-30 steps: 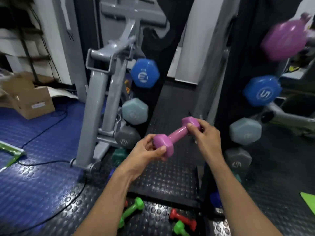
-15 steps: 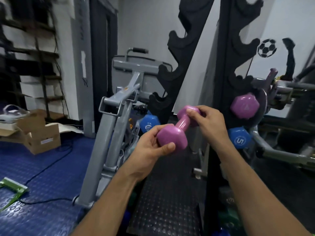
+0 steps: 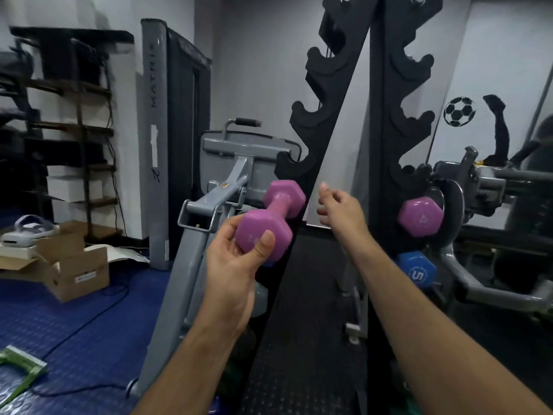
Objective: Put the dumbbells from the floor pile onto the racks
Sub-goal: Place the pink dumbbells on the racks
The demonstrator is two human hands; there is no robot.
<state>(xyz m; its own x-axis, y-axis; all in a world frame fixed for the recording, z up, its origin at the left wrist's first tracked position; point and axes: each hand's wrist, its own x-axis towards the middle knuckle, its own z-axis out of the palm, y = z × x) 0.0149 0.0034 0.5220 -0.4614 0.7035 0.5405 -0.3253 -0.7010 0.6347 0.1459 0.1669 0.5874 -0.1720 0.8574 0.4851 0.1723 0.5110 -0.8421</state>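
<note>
A tall black dumbbell rack with notched foam cradles (image 3: 321, 94) rises in two uprights through the middle of the view, its upper cradles bare. Left of it stands a grey metal exercise machine frame (image 3: 191, 259) on the blue studded rubber floor (image 3: 54, 319), with an open brown cardboard box (image 3: 74, 274) farther left. On the right upright, a purple hex dumbbell marked 4 (image 3: 420, 216) sits in a cradle, and a blue hex dumbbell marked 5 (image 3: 417, 272) sits just below it. The left hand (image 3: 236, 271) has its grip closed round the near head of a purple hex-ended dumbbell (image 3: 269, 218), held in the air just in front of the left upright's lower cradles. The right hand (image 3: 341, 209) is beside it, not touching, its grip loose and spread, holding nothing.
</note>
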